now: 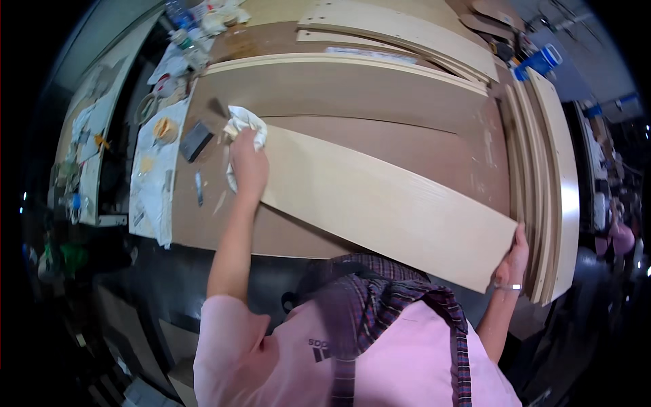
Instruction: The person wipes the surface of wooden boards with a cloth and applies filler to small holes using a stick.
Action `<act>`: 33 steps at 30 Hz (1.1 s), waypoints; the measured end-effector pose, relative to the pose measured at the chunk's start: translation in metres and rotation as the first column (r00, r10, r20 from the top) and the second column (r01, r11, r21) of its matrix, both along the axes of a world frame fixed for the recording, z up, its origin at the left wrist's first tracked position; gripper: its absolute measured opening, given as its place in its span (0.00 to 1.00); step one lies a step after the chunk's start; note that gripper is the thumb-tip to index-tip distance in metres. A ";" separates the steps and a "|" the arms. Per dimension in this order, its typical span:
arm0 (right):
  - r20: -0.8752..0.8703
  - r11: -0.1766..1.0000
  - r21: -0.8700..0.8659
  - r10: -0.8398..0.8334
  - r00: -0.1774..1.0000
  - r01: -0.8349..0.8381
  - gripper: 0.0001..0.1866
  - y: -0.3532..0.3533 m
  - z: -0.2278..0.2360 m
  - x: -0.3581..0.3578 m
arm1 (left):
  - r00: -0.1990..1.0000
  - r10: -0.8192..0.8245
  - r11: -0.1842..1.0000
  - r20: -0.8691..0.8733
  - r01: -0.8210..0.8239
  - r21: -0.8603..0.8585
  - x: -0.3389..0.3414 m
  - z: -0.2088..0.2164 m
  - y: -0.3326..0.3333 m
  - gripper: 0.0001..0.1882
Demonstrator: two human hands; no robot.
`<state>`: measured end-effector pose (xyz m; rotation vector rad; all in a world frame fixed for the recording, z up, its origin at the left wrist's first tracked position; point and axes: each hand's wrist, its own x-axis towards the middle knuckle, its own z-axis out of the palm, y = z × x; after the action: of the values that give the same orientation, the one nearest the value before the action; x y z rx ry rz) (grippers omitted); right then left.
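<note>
A long pale wooden board point(380, 197) lies aslant in front of me, its left end farther away and its right end near my body. My left hand point(249, 163) is closed around a crumpled white cloth point(249, 121) at the board's left end. Just beyond that hand a dark, blurred shape point(217, 107) sticks out; I cannot make out what it is. At the other end, my right hand point(517, 258) grips the board's short edge, with the thumb up along it. The fingers under the board are hidden.
Boards stand on edge at the right point(553, 190); more lie stacked at the back point(400, 34). A long upright board point(352, 85) spans the brown worktable point(298, 234). Left are a dark block point(196, 141), a thin blade-like tool point(199, 188), a tub of tan paste point(165, 130) and bottles point(186, 44).
</note>
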<state>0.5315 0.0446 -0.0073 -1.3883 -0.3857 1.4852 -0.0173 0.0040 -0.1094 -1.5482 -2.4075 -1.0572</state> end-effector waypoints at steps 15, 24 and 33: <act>-0.022 0.983 0.024 0.182 0.983 -0.181 0.20 0.099 0.038 -0.038 | -0.109 -0.559 0.446 0.822 0.796 0.409 0.249 0.150 0.064 0.20; 0.092 0.978 0.168 0.113 0.989 -0.127 0.19 0.090 0.050 -0.037 | -0.042 -0.998 -0.043 0.045 0.999 -0.016 0.280 0.080 0.008 0.18; -0.063 0.936 0.213 0.299 0.952 -0.280 0.19 0.092 0.044 -0.028 | 0.366 -0.924 0.355 -0.112 0.929 0.106 0.299 0.169 0.045 0.26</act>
<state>0.5035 0.1365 0.0368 -1.1290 -0.6862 1.6921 0.2817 0.0492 0.0594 -2.9122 -1.1354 -1.2192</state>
